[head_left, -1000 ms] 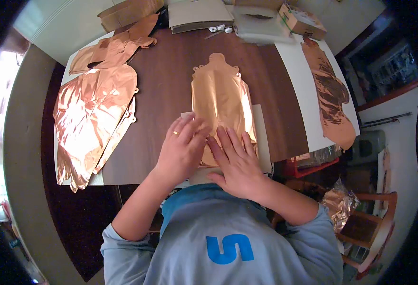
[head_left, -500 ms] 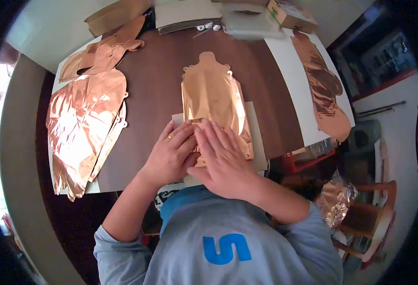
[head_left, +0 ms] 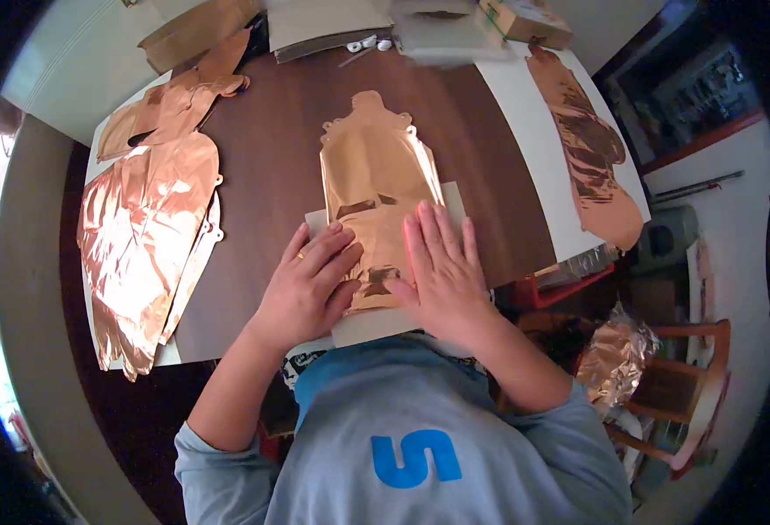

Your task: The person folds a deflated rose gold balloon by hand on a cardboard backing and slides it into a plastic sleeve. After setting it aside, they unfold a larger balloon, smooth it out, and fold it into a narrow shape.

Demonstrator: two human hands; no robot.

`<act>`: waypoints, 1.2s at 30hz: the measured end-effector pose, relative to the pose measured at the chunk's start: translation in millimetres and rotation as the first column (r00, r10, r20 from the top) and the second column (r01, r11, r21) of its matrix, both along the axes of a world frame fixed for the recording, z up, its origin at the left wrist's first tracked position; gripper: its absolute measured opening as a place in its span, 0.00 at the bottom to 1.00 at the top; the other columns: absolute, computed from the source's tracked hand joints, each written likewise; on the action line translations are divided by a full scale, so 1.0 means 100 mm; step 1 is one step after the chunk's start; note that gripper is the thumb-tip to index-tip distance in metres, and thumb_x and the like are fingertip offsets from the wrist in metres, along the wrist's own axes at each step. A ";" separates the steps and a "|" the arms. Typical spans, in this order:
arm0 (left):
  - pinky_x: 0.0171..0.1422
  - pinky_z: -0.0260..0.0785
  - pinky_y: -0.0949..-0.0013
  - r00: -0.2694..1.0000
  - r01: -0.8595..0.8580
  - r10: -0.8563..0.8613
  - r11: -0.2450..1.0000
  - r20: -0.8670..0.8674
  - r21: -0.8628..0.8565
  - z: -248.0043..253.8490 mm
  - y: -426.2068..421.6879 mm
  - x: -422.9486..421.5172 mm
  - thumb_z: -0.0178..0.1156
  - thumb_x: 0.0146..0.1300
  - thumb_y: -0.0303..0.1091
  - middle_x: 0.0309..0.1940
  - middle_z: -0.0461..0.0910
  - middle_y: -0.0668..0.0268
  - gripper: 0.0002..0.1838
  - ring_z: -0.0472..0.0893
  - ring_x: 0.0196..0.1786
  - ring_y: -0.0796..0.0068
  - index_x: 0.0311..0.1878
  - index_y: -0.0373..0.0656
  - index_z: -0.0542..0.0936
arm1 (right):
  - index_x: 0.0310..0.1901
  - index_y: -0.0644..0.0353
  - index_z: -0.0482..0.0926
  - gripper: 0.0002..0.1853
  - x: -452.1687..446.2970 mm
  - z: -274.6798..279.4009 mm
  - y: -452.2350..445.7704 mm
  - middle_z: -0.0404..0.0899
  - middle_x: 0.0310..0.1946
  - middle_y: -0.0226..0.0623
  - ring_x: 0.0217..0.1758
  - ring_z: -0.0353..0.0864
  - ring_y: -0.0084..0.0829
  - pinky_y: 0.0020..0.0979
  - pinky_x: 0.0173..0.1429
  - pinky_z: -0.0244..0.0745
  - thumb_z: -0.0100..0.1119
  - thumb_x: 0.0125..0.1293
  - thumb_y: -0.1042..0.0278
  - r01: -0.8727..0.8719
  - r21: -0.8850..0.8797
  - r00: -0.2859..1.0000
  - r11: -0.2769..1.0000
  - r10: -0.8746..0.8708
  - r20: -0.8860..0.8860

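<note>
A flat copper-coloured foil balloon (head_left: 372, 166) lies lengthwise before me, its narrow rounded end pointing away and small tabs at its far corners. Under its near part is a pale sheet of card (head_left: 359, 330). My left hand (head_left: 311, 276) rests on the near left edge of the foil, fingers slightly bent and apart. On the near right side, my right hand (head_left: 444, 271) lies flat on the foil with its fingers stretched out. Creases cross the foil between the two hands. Neither hand grips anything that I can see.
More flat copper foil balloons (head_left: 153, 236) lie in a stack on the left. Another foil balloon (head_left: 582, 144) lies on white sheeting at the right. Cardboard (head_left: 324, 26) and a small box (head_left: 525, 22) stand at the back. A wooden chair (head_left: 709, 376) with crumpled foil is at lower right.
My right hand has moved right, away from my left hand, uncovering the near middle of the foil. My left hand stays on the left side. The whole view has shifted slightly.
</note>
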State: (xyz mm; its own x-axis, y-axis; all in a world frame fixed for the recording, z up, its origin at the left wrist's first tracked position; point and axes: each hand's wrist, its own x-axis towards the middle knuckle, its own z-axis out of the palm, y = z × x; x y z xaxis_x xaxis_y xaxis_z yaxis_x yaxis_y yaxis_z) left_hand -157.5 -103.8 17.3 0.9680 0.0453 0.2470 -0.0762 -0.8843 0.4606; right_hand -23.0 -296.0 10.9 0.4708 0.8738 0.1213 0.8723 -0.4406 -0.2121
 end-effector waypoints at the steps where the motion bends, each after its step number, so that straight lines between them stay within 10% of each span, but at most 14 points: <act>1: 0.78 0.52 0.42 1.000 0.004 -0.005 1.000 -0.006 -0.005 0.01 0.01 0.00 0.67 0.59 0.37 0.63 0.74 0.55 0.28 0.70 0.71 0.54 0.63 0.41 0.77 | 0.74 0.70 0.56 0.45 0.00 0.00 -0.01 0.49 0.77 0.56 0.82 0.45 0.50 0.60 0.80 0.37 0.56 0.66 0.43 -0.002 -0.006 1.000 1.000 0.002 0.003; 29: 0.77 0.52 0.41 0.998 0.001 0.003 0.997 -0.056 0.073 0.12 -0.05 0.02 0.69 0.54 0.50 0.64 0.73 0.55 0.36 0.69 0.72 0.53 0.63 0.41 0.76 | 0.74 0.67 0.56 0.46 -0.07 0.04 -0.06 0.50 0.77 0.59 0.82 0.45 0.53 0.66 0.78 0.33 0.57 0.65 0.41 0.013 -0.031 1.000 0.999 -0.013 -0.011; 36: 0.75 0.58 0.46 0.945 0.300 -0.322 0.921 0.053 0.247 0.10 -0.31 -0.10 0.66 0.58 0.46 0.63 0.74 0.57 0.31 0.72 0.69 0.58 0.63 0.40 0.77 | 0.74 0.67 0.55 0.47 -0.05 0.05 -0.07 0.48 0.77 0.60 0.82 0.45 0.54 0.65 0.78 0.33 0.56 0.65 0.40 0.004 -0.115 0.999 0.993 0.001 0.036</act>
